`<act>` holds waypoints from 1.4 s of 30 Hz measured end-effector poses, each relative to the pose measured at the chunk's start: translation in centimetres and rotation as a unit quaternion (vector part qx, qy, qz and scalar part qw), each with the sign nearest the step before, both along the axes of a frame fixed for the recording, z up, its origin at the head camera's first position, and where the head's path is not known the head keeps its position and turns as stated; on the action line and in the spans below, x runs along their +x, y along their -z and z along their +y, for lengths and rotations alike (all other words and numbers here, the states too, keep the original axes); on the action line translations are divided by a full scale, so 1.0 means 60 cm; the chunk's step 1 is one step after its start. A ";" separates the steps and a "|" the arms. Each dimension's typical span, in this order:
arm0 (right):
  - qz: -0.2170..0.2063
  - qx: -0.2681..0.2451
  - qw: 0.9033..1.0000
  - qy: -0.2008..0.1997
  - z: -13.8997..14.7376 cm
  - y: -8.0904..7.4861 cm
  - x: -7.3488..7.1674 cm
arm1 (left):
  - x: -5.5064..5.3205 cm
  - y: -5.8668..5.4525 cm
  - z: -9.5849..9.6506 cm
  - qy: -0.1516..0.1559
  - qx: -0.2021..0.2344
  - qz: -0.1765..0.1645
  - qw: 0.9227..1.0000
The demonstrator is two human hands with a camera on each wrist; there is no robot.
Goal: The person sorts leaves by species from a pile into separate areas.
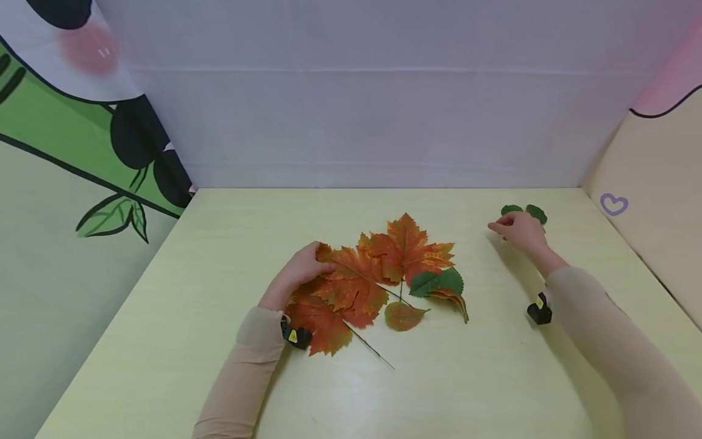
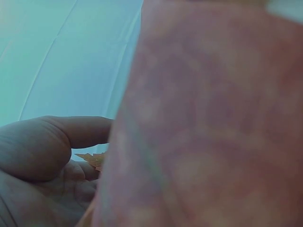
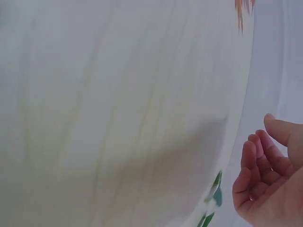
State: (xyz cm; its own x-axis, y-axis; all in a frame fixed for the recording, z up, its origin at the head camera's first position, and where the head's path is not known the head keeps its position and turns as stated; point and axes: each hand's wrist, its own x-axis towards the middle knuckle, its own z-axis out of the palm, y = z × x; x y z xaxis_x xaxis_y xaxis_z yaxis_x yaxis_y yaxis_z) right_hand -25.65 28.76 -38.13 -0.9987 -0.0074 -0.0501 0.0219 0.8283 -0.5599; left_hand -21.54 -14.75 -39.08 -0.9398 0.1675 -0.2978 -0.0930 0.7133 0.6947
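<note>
In the head view, my left hand (image 1: 296, 268) pinches the edge of an orange-red maple leaf (image 1: 351, 277), thumb on top. Other maple leaves overlap it, one (image 1: 323, 323) in front under the wrist and one (image 1: 406, 247) behind to the right. The left wrist view is mostly filled by a blurred red leaf (image 2: 203, 118) beside the thumb. At the far right, my right hand (image 1: 523, 231) hovers above the table with fingers loosely bent. Its thumb stands apart from the fingers in the right wrist view, nothing between them. Small green leaves (image 1: 536, 213) lie just behind it, partly hidden by the hand.
Right of the maple leaves lie a green leaf (image 1: 439, 281), a curled orange leaf (image 1: 451, 297) and a small rounded orange-green leaf (image 1: 404, 316). A thin stem (image 1: 373, 349) points toward the front. The pale table (image 1: 439, 390) meets a white cloth backdrop (image 1: 384, 128) and printed side panels.
</note>
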 end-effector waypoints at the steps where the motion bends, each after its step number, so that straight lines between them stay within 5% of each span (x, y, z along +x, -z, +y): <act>1: 0.000 0.000 1.000 -0.012 -0.008 -0.002 0.002 | 0.000 -0.001 0.000 0.000 -0.001 0.000 1.000; 14: 0.006 0.000 0.990 -0.141 -0.098 0.003 0.031 | 0.001 -0.001 -0.002 0.000 0.005 -0.005 1.000; 22: -0.020 -0.029 0.968 -0.248 -0.127 0.010 0.044 | 0.000 0.003 -0.003 -0.002 0.012 -0.011 1.000; 36: -0.062 -0.068 0.938 -0.334 -0.146 0.023 0.046 | -0.004 0.007 -0.003 -0.004 0.008 -0.009 1.000; 42: -0.043 -0.021 0.931 -0.363 -0.152 0.034 0.043 | -0.004 0.009 -0.002 -0.004 0.010 -0.008 1.000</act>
